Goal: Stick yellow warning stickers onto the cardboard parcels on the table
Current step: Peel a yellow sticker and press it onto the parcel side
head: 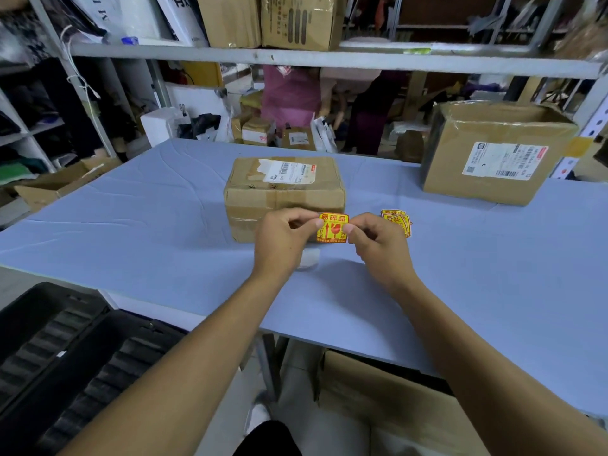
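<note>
Fingers of left hand (283,238) and right hand (378,241) pinch one yellow sticker (332,228).

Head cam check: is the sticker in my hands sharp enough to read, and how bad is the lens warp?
Head view: the sticker pinched between left hand and right hand is sharp, its red print clear; light is even and soft, no glare; wide-angle warp bows the shelf rail and table edges; background clutter looks soft.

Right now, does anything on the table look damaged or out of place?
Mostly minor wear: the near parcel has a torn, partly peeled shipping label on top. The spare stickers lie in a loose, fanned pile beside it. Nothing spilled.
</note>
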`<state>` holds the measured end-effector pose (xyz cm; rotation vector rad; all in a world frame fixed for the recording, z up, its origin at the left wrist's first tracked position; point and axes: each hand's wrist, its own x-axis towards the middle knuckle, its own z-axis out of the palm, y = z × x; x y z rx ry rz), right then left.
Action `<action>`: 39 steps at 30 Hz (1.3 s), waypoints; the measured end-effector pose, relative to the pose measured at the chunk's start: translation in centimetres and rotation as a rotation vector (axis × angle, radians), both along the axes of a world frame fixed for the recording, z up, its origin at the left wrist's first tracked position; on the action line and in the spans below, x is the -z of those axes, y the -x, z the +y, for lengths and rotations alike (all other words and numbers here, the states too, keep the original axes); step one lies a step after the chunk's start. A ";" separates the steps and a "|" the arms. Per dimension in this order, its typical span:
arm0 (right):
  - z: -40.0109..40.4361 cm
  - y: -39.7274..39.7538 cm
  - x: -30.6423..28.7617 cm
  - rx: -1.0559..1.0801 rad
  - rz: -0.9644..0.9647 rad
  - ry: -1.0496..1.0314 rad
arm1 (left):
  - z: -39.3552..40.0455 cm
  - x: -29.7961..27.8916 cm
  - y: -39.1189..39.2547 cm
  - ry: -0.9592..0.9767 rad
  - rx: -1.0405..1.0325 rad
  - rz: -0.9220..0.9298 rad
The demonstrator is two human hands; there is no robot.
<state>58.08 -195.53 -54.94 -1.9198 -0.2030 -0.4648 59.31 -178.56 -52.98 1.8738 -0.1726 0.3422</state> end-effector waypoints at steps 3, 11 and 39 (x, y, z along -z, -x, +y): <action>0.2 -1.2 0.7 0.013 -0.030 0.003 | -0.2 0.6 -0.9 0.046 -0.020 -0.009; 1.2 -2.7 1.6 0.121 -0.117 0.122 | -1.5 3.1 -1.0 -0.002 -0.307 -0.144; 2.1 -3.8 1.2 0.240 -0.148 0.118 | -2.1 2.1 -1.8 -0.062 -0.415 -0.146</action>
